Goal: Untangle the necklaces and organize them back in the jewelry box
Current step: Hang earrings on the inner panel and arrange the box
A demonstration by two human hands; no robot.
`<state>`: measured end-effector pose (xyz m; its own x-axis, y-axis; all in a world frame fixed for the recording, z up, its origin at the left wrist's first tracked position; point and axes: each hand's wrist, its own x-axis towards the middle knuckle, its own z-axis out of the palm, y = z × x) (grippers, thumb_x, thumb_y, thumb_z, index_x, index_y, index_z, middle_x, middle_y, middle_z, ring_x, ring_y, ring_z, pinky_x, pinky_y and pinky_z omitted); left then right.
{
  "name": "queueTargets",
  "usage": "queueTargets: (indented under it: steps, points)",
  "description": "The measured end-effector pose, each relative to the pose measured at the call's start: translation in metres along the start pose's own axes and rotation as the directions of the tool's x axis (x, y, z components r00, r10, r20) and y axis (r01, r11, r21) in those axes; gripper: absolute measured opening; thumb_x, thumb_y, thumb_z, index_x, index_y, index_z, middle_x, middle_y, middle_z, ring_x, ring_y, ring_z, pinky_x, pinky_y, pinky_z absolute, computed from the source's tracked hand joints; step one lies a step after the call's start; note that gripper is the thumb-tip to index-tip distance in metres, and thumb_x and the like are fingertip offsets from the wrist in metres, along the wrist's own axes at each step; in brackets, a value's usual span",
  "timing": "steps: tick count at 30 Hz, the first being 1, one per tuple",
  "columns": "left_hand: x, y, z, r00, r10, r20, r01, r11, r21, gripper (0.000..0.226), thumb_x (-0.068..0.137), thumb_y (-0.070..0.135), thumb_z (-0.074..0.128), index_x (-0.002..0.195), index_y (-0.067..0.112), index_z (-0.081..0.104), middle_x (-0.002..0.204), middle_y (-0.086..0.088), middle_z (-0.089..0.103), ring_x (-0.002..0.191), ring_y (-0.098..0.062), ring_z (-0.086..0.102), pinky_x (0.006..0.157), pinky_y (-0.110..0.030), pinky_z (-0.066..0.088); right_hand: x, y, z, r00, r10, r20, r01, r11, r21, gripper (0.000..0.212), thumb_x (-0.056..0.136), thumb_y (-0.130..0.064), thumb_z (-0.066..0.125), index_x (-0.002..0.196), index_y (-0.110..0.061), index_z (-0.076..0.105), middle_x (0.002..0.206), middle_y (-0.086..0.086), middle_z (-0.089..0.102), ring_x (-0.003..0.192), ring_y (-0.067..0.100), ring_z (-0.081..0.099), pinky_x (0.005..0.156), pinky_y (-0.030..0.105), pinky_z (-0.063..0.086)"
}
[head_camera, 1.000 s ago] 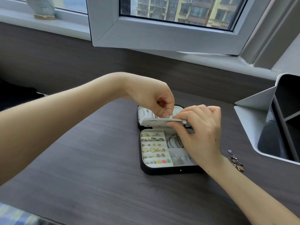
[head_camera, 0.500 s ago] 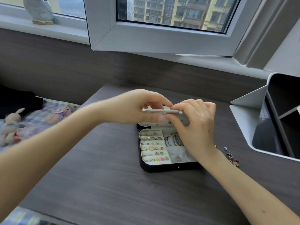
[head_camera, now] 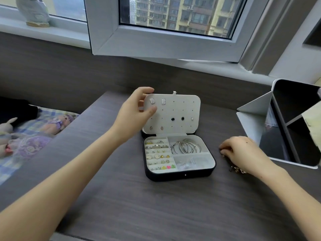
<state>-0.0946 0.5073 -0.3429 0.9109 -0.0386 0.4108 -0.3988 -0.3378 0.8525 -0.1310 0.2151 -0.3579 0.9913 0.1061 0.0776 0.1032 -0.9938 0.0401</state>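
A black jewelry box (head_camera: 180, 175) lies open on the dark wooden table. Its white earring panel (head_camera: 175, 115) stands upright in the lid. My left hand (head_camera: 133, 113) holds the panel's upper left corner between thumb and fingers. The tray holds rings, earrings and silver bangles (head_camera: 186, 146). My right hand (head_camera: 243, 153) rests on the table right of the box, fingers curled down on a tangle of necklaces (head_camera: 234, 168), which shows only partly under my wrist.
A white organizer (head_camera: 255, 122) with dark compartments stands at the right edge of the table (head_camera: 156, 206). An open window frame (head_camera: 165, 47) juts out above the box. Plush toys (head_camera: 57, 123) lie on a bed at the left.
The earring panel has swung from lying flat over the tray to standing upright. My right hand left the panel and dropped to the necklaces on the table at the right.
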Motion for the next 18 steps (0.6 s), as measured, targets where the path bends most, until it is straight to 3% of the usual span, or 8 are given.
queueTargets:
  steps: [3,6,7,9,11,13,15,18]
  points:
    - [-0.007,-0.006,0.003,1.000,0.005,-0.012,-0.005,0.999,-0.044,0.035,0.090,0.011,0.062,0.118,0.029,0.054,0.119,0.012,0.058,0.108,-0.003,0.055,0.091,-0.019,0.048,0.004,-0.001,0.000,1.000,0.016,-0.010,-0.016,1.000,-0.024,0.015,0.089,-0.018,0.056,0.080,-0.020,0.068,0.082,-0.004,0.070,0.084,0.020,0.063,0.070,0.024,0.032]
    - [-0.011,-0.010,0.006,1.000,0.009,-0.008,-0.009,1.000,-0.026,0.022,0.088,0.013,0.064,0.098,0.033,0.062,0.124,0.010,0.052,0.105,-0.014,0.055,0.093,-0.030,0.049,0.005,-0.004,-0.003,0.999,-0.001,-0.036,-0.002,0.995,-0.095,0.015,0.089,-0.016,0.052,0.079,-0.016,0.064,0.081,-0.002,0.068,0.083,0.023,0.062,0.070,0.027,0.031]
    - [-0.011,-0.011,0.006,1.000,0.001,0.001,-0.001,1.000,-0.028,0.019,0.088,0.013,0.065,0.093,0.032,0.065,0.124,0.009,0.051,0.103,-0.022,0.056,0.092,-0.034,0.049,0.005,-0.009,-0.008,0.995,-0.021,-0.100,0.016,0.999,-0.046,0.014,0.089,-0.014,0.052,0.079,-0.015,0.062,0.082,-0.001,0.067,0.084,0.024,0.061,0.070,0.029,0.034]
    - [-0.010,-0.011,0.007,1.000,-0.013,0.008,0.013,0.999,-0.041,0.016,0.086,0.013,0.068,0.086,0.029,0.067,0.124,0.008,0.049,0.103,-0.026,0.055,0.092,-0.032,0.050,0.006,-0.030,-0.026,0.965,-0.010,-0.261,0.079,0.964,0.255,0.012,0.088,-0.012,0.054,0.079,-0.014,0.061,0.078,-0.003,0.067,0.076,0.014,0.061,0.065,0.023,0.038]
    - [-0.009,-0.011,0.008,1.000,0.002,0.000,-0.002,1.000,-0.025,0.017,0.084,0.012,0.069,0.081,0.028,0.067,0.123,0.007,0.049,0.106,-0.017,0.055,0.087,-0.016,0.047,0.007,-0.067,-0.045,0.953,0.028,-0.302,0.160,0.800,0.578,0.012,0.086,-0.009,0.055,0.077,-0.014,0.061,0.073,-0.006,0.067,0.065,-0.001,0.060,0.059,0.012,0.042]
    - [-0.010,-0.011,0.007,0.998,0.054,-0.014,-0.053,0.998,0.044,0.017,0.083,0.009,0.071,0.080,0.026,0.068,0.121,0.004,0.050,0.110,-0.009,0.052,0.082,-0.004,0.040,0.015,-0.101,-0.050,0.962,0.041,-0.270,0.185,0.631,0.754,0.013,0.084,-0.009,0.059,0.073,-0.016,0.062,0.070,-0.004,0.069,0.064,0.002,0.063,0.063,0.017,0.050]
    - [-0.010,-0.012,0.006,0.995,0.102,-0.023,-0.100,0.993,0.069,0.011,0.082,0.009,0.072,0.085,0.019,0.071,0.120,0.001,0.052,0.110,-0.003,0.052,0.084,-0.005,0.040,0.025,-0.124,-0.047,0.975,0.051,-0.214,0.159,0.508,0.846,0.008,0.082,-0.010,0.065,0.075,-0.015,0.064,0.071,0.000,0.071,0.065,0.008,0.065,0.063,0.022,0.052]
    - [-0.011,-0.015,0.003,0.990,0.141,-0.026,-0.140,0.989,0.056,0.008,0.084,0.011,0.069,0.091,0.016,0.073,0.117,0.004,0.053,0.110,0.001,0.052,0.091,-0.018,0.046,0.037,-0.140,-0.041,0.991,0.064,-0.117,0.095,0.274,0.957,0.003,0.082,-0.006,0.069,0.082,-0.009,0.067,0.074,0.009,0.071,0.060,0.004,0.063,0.056,0.014,0.046]
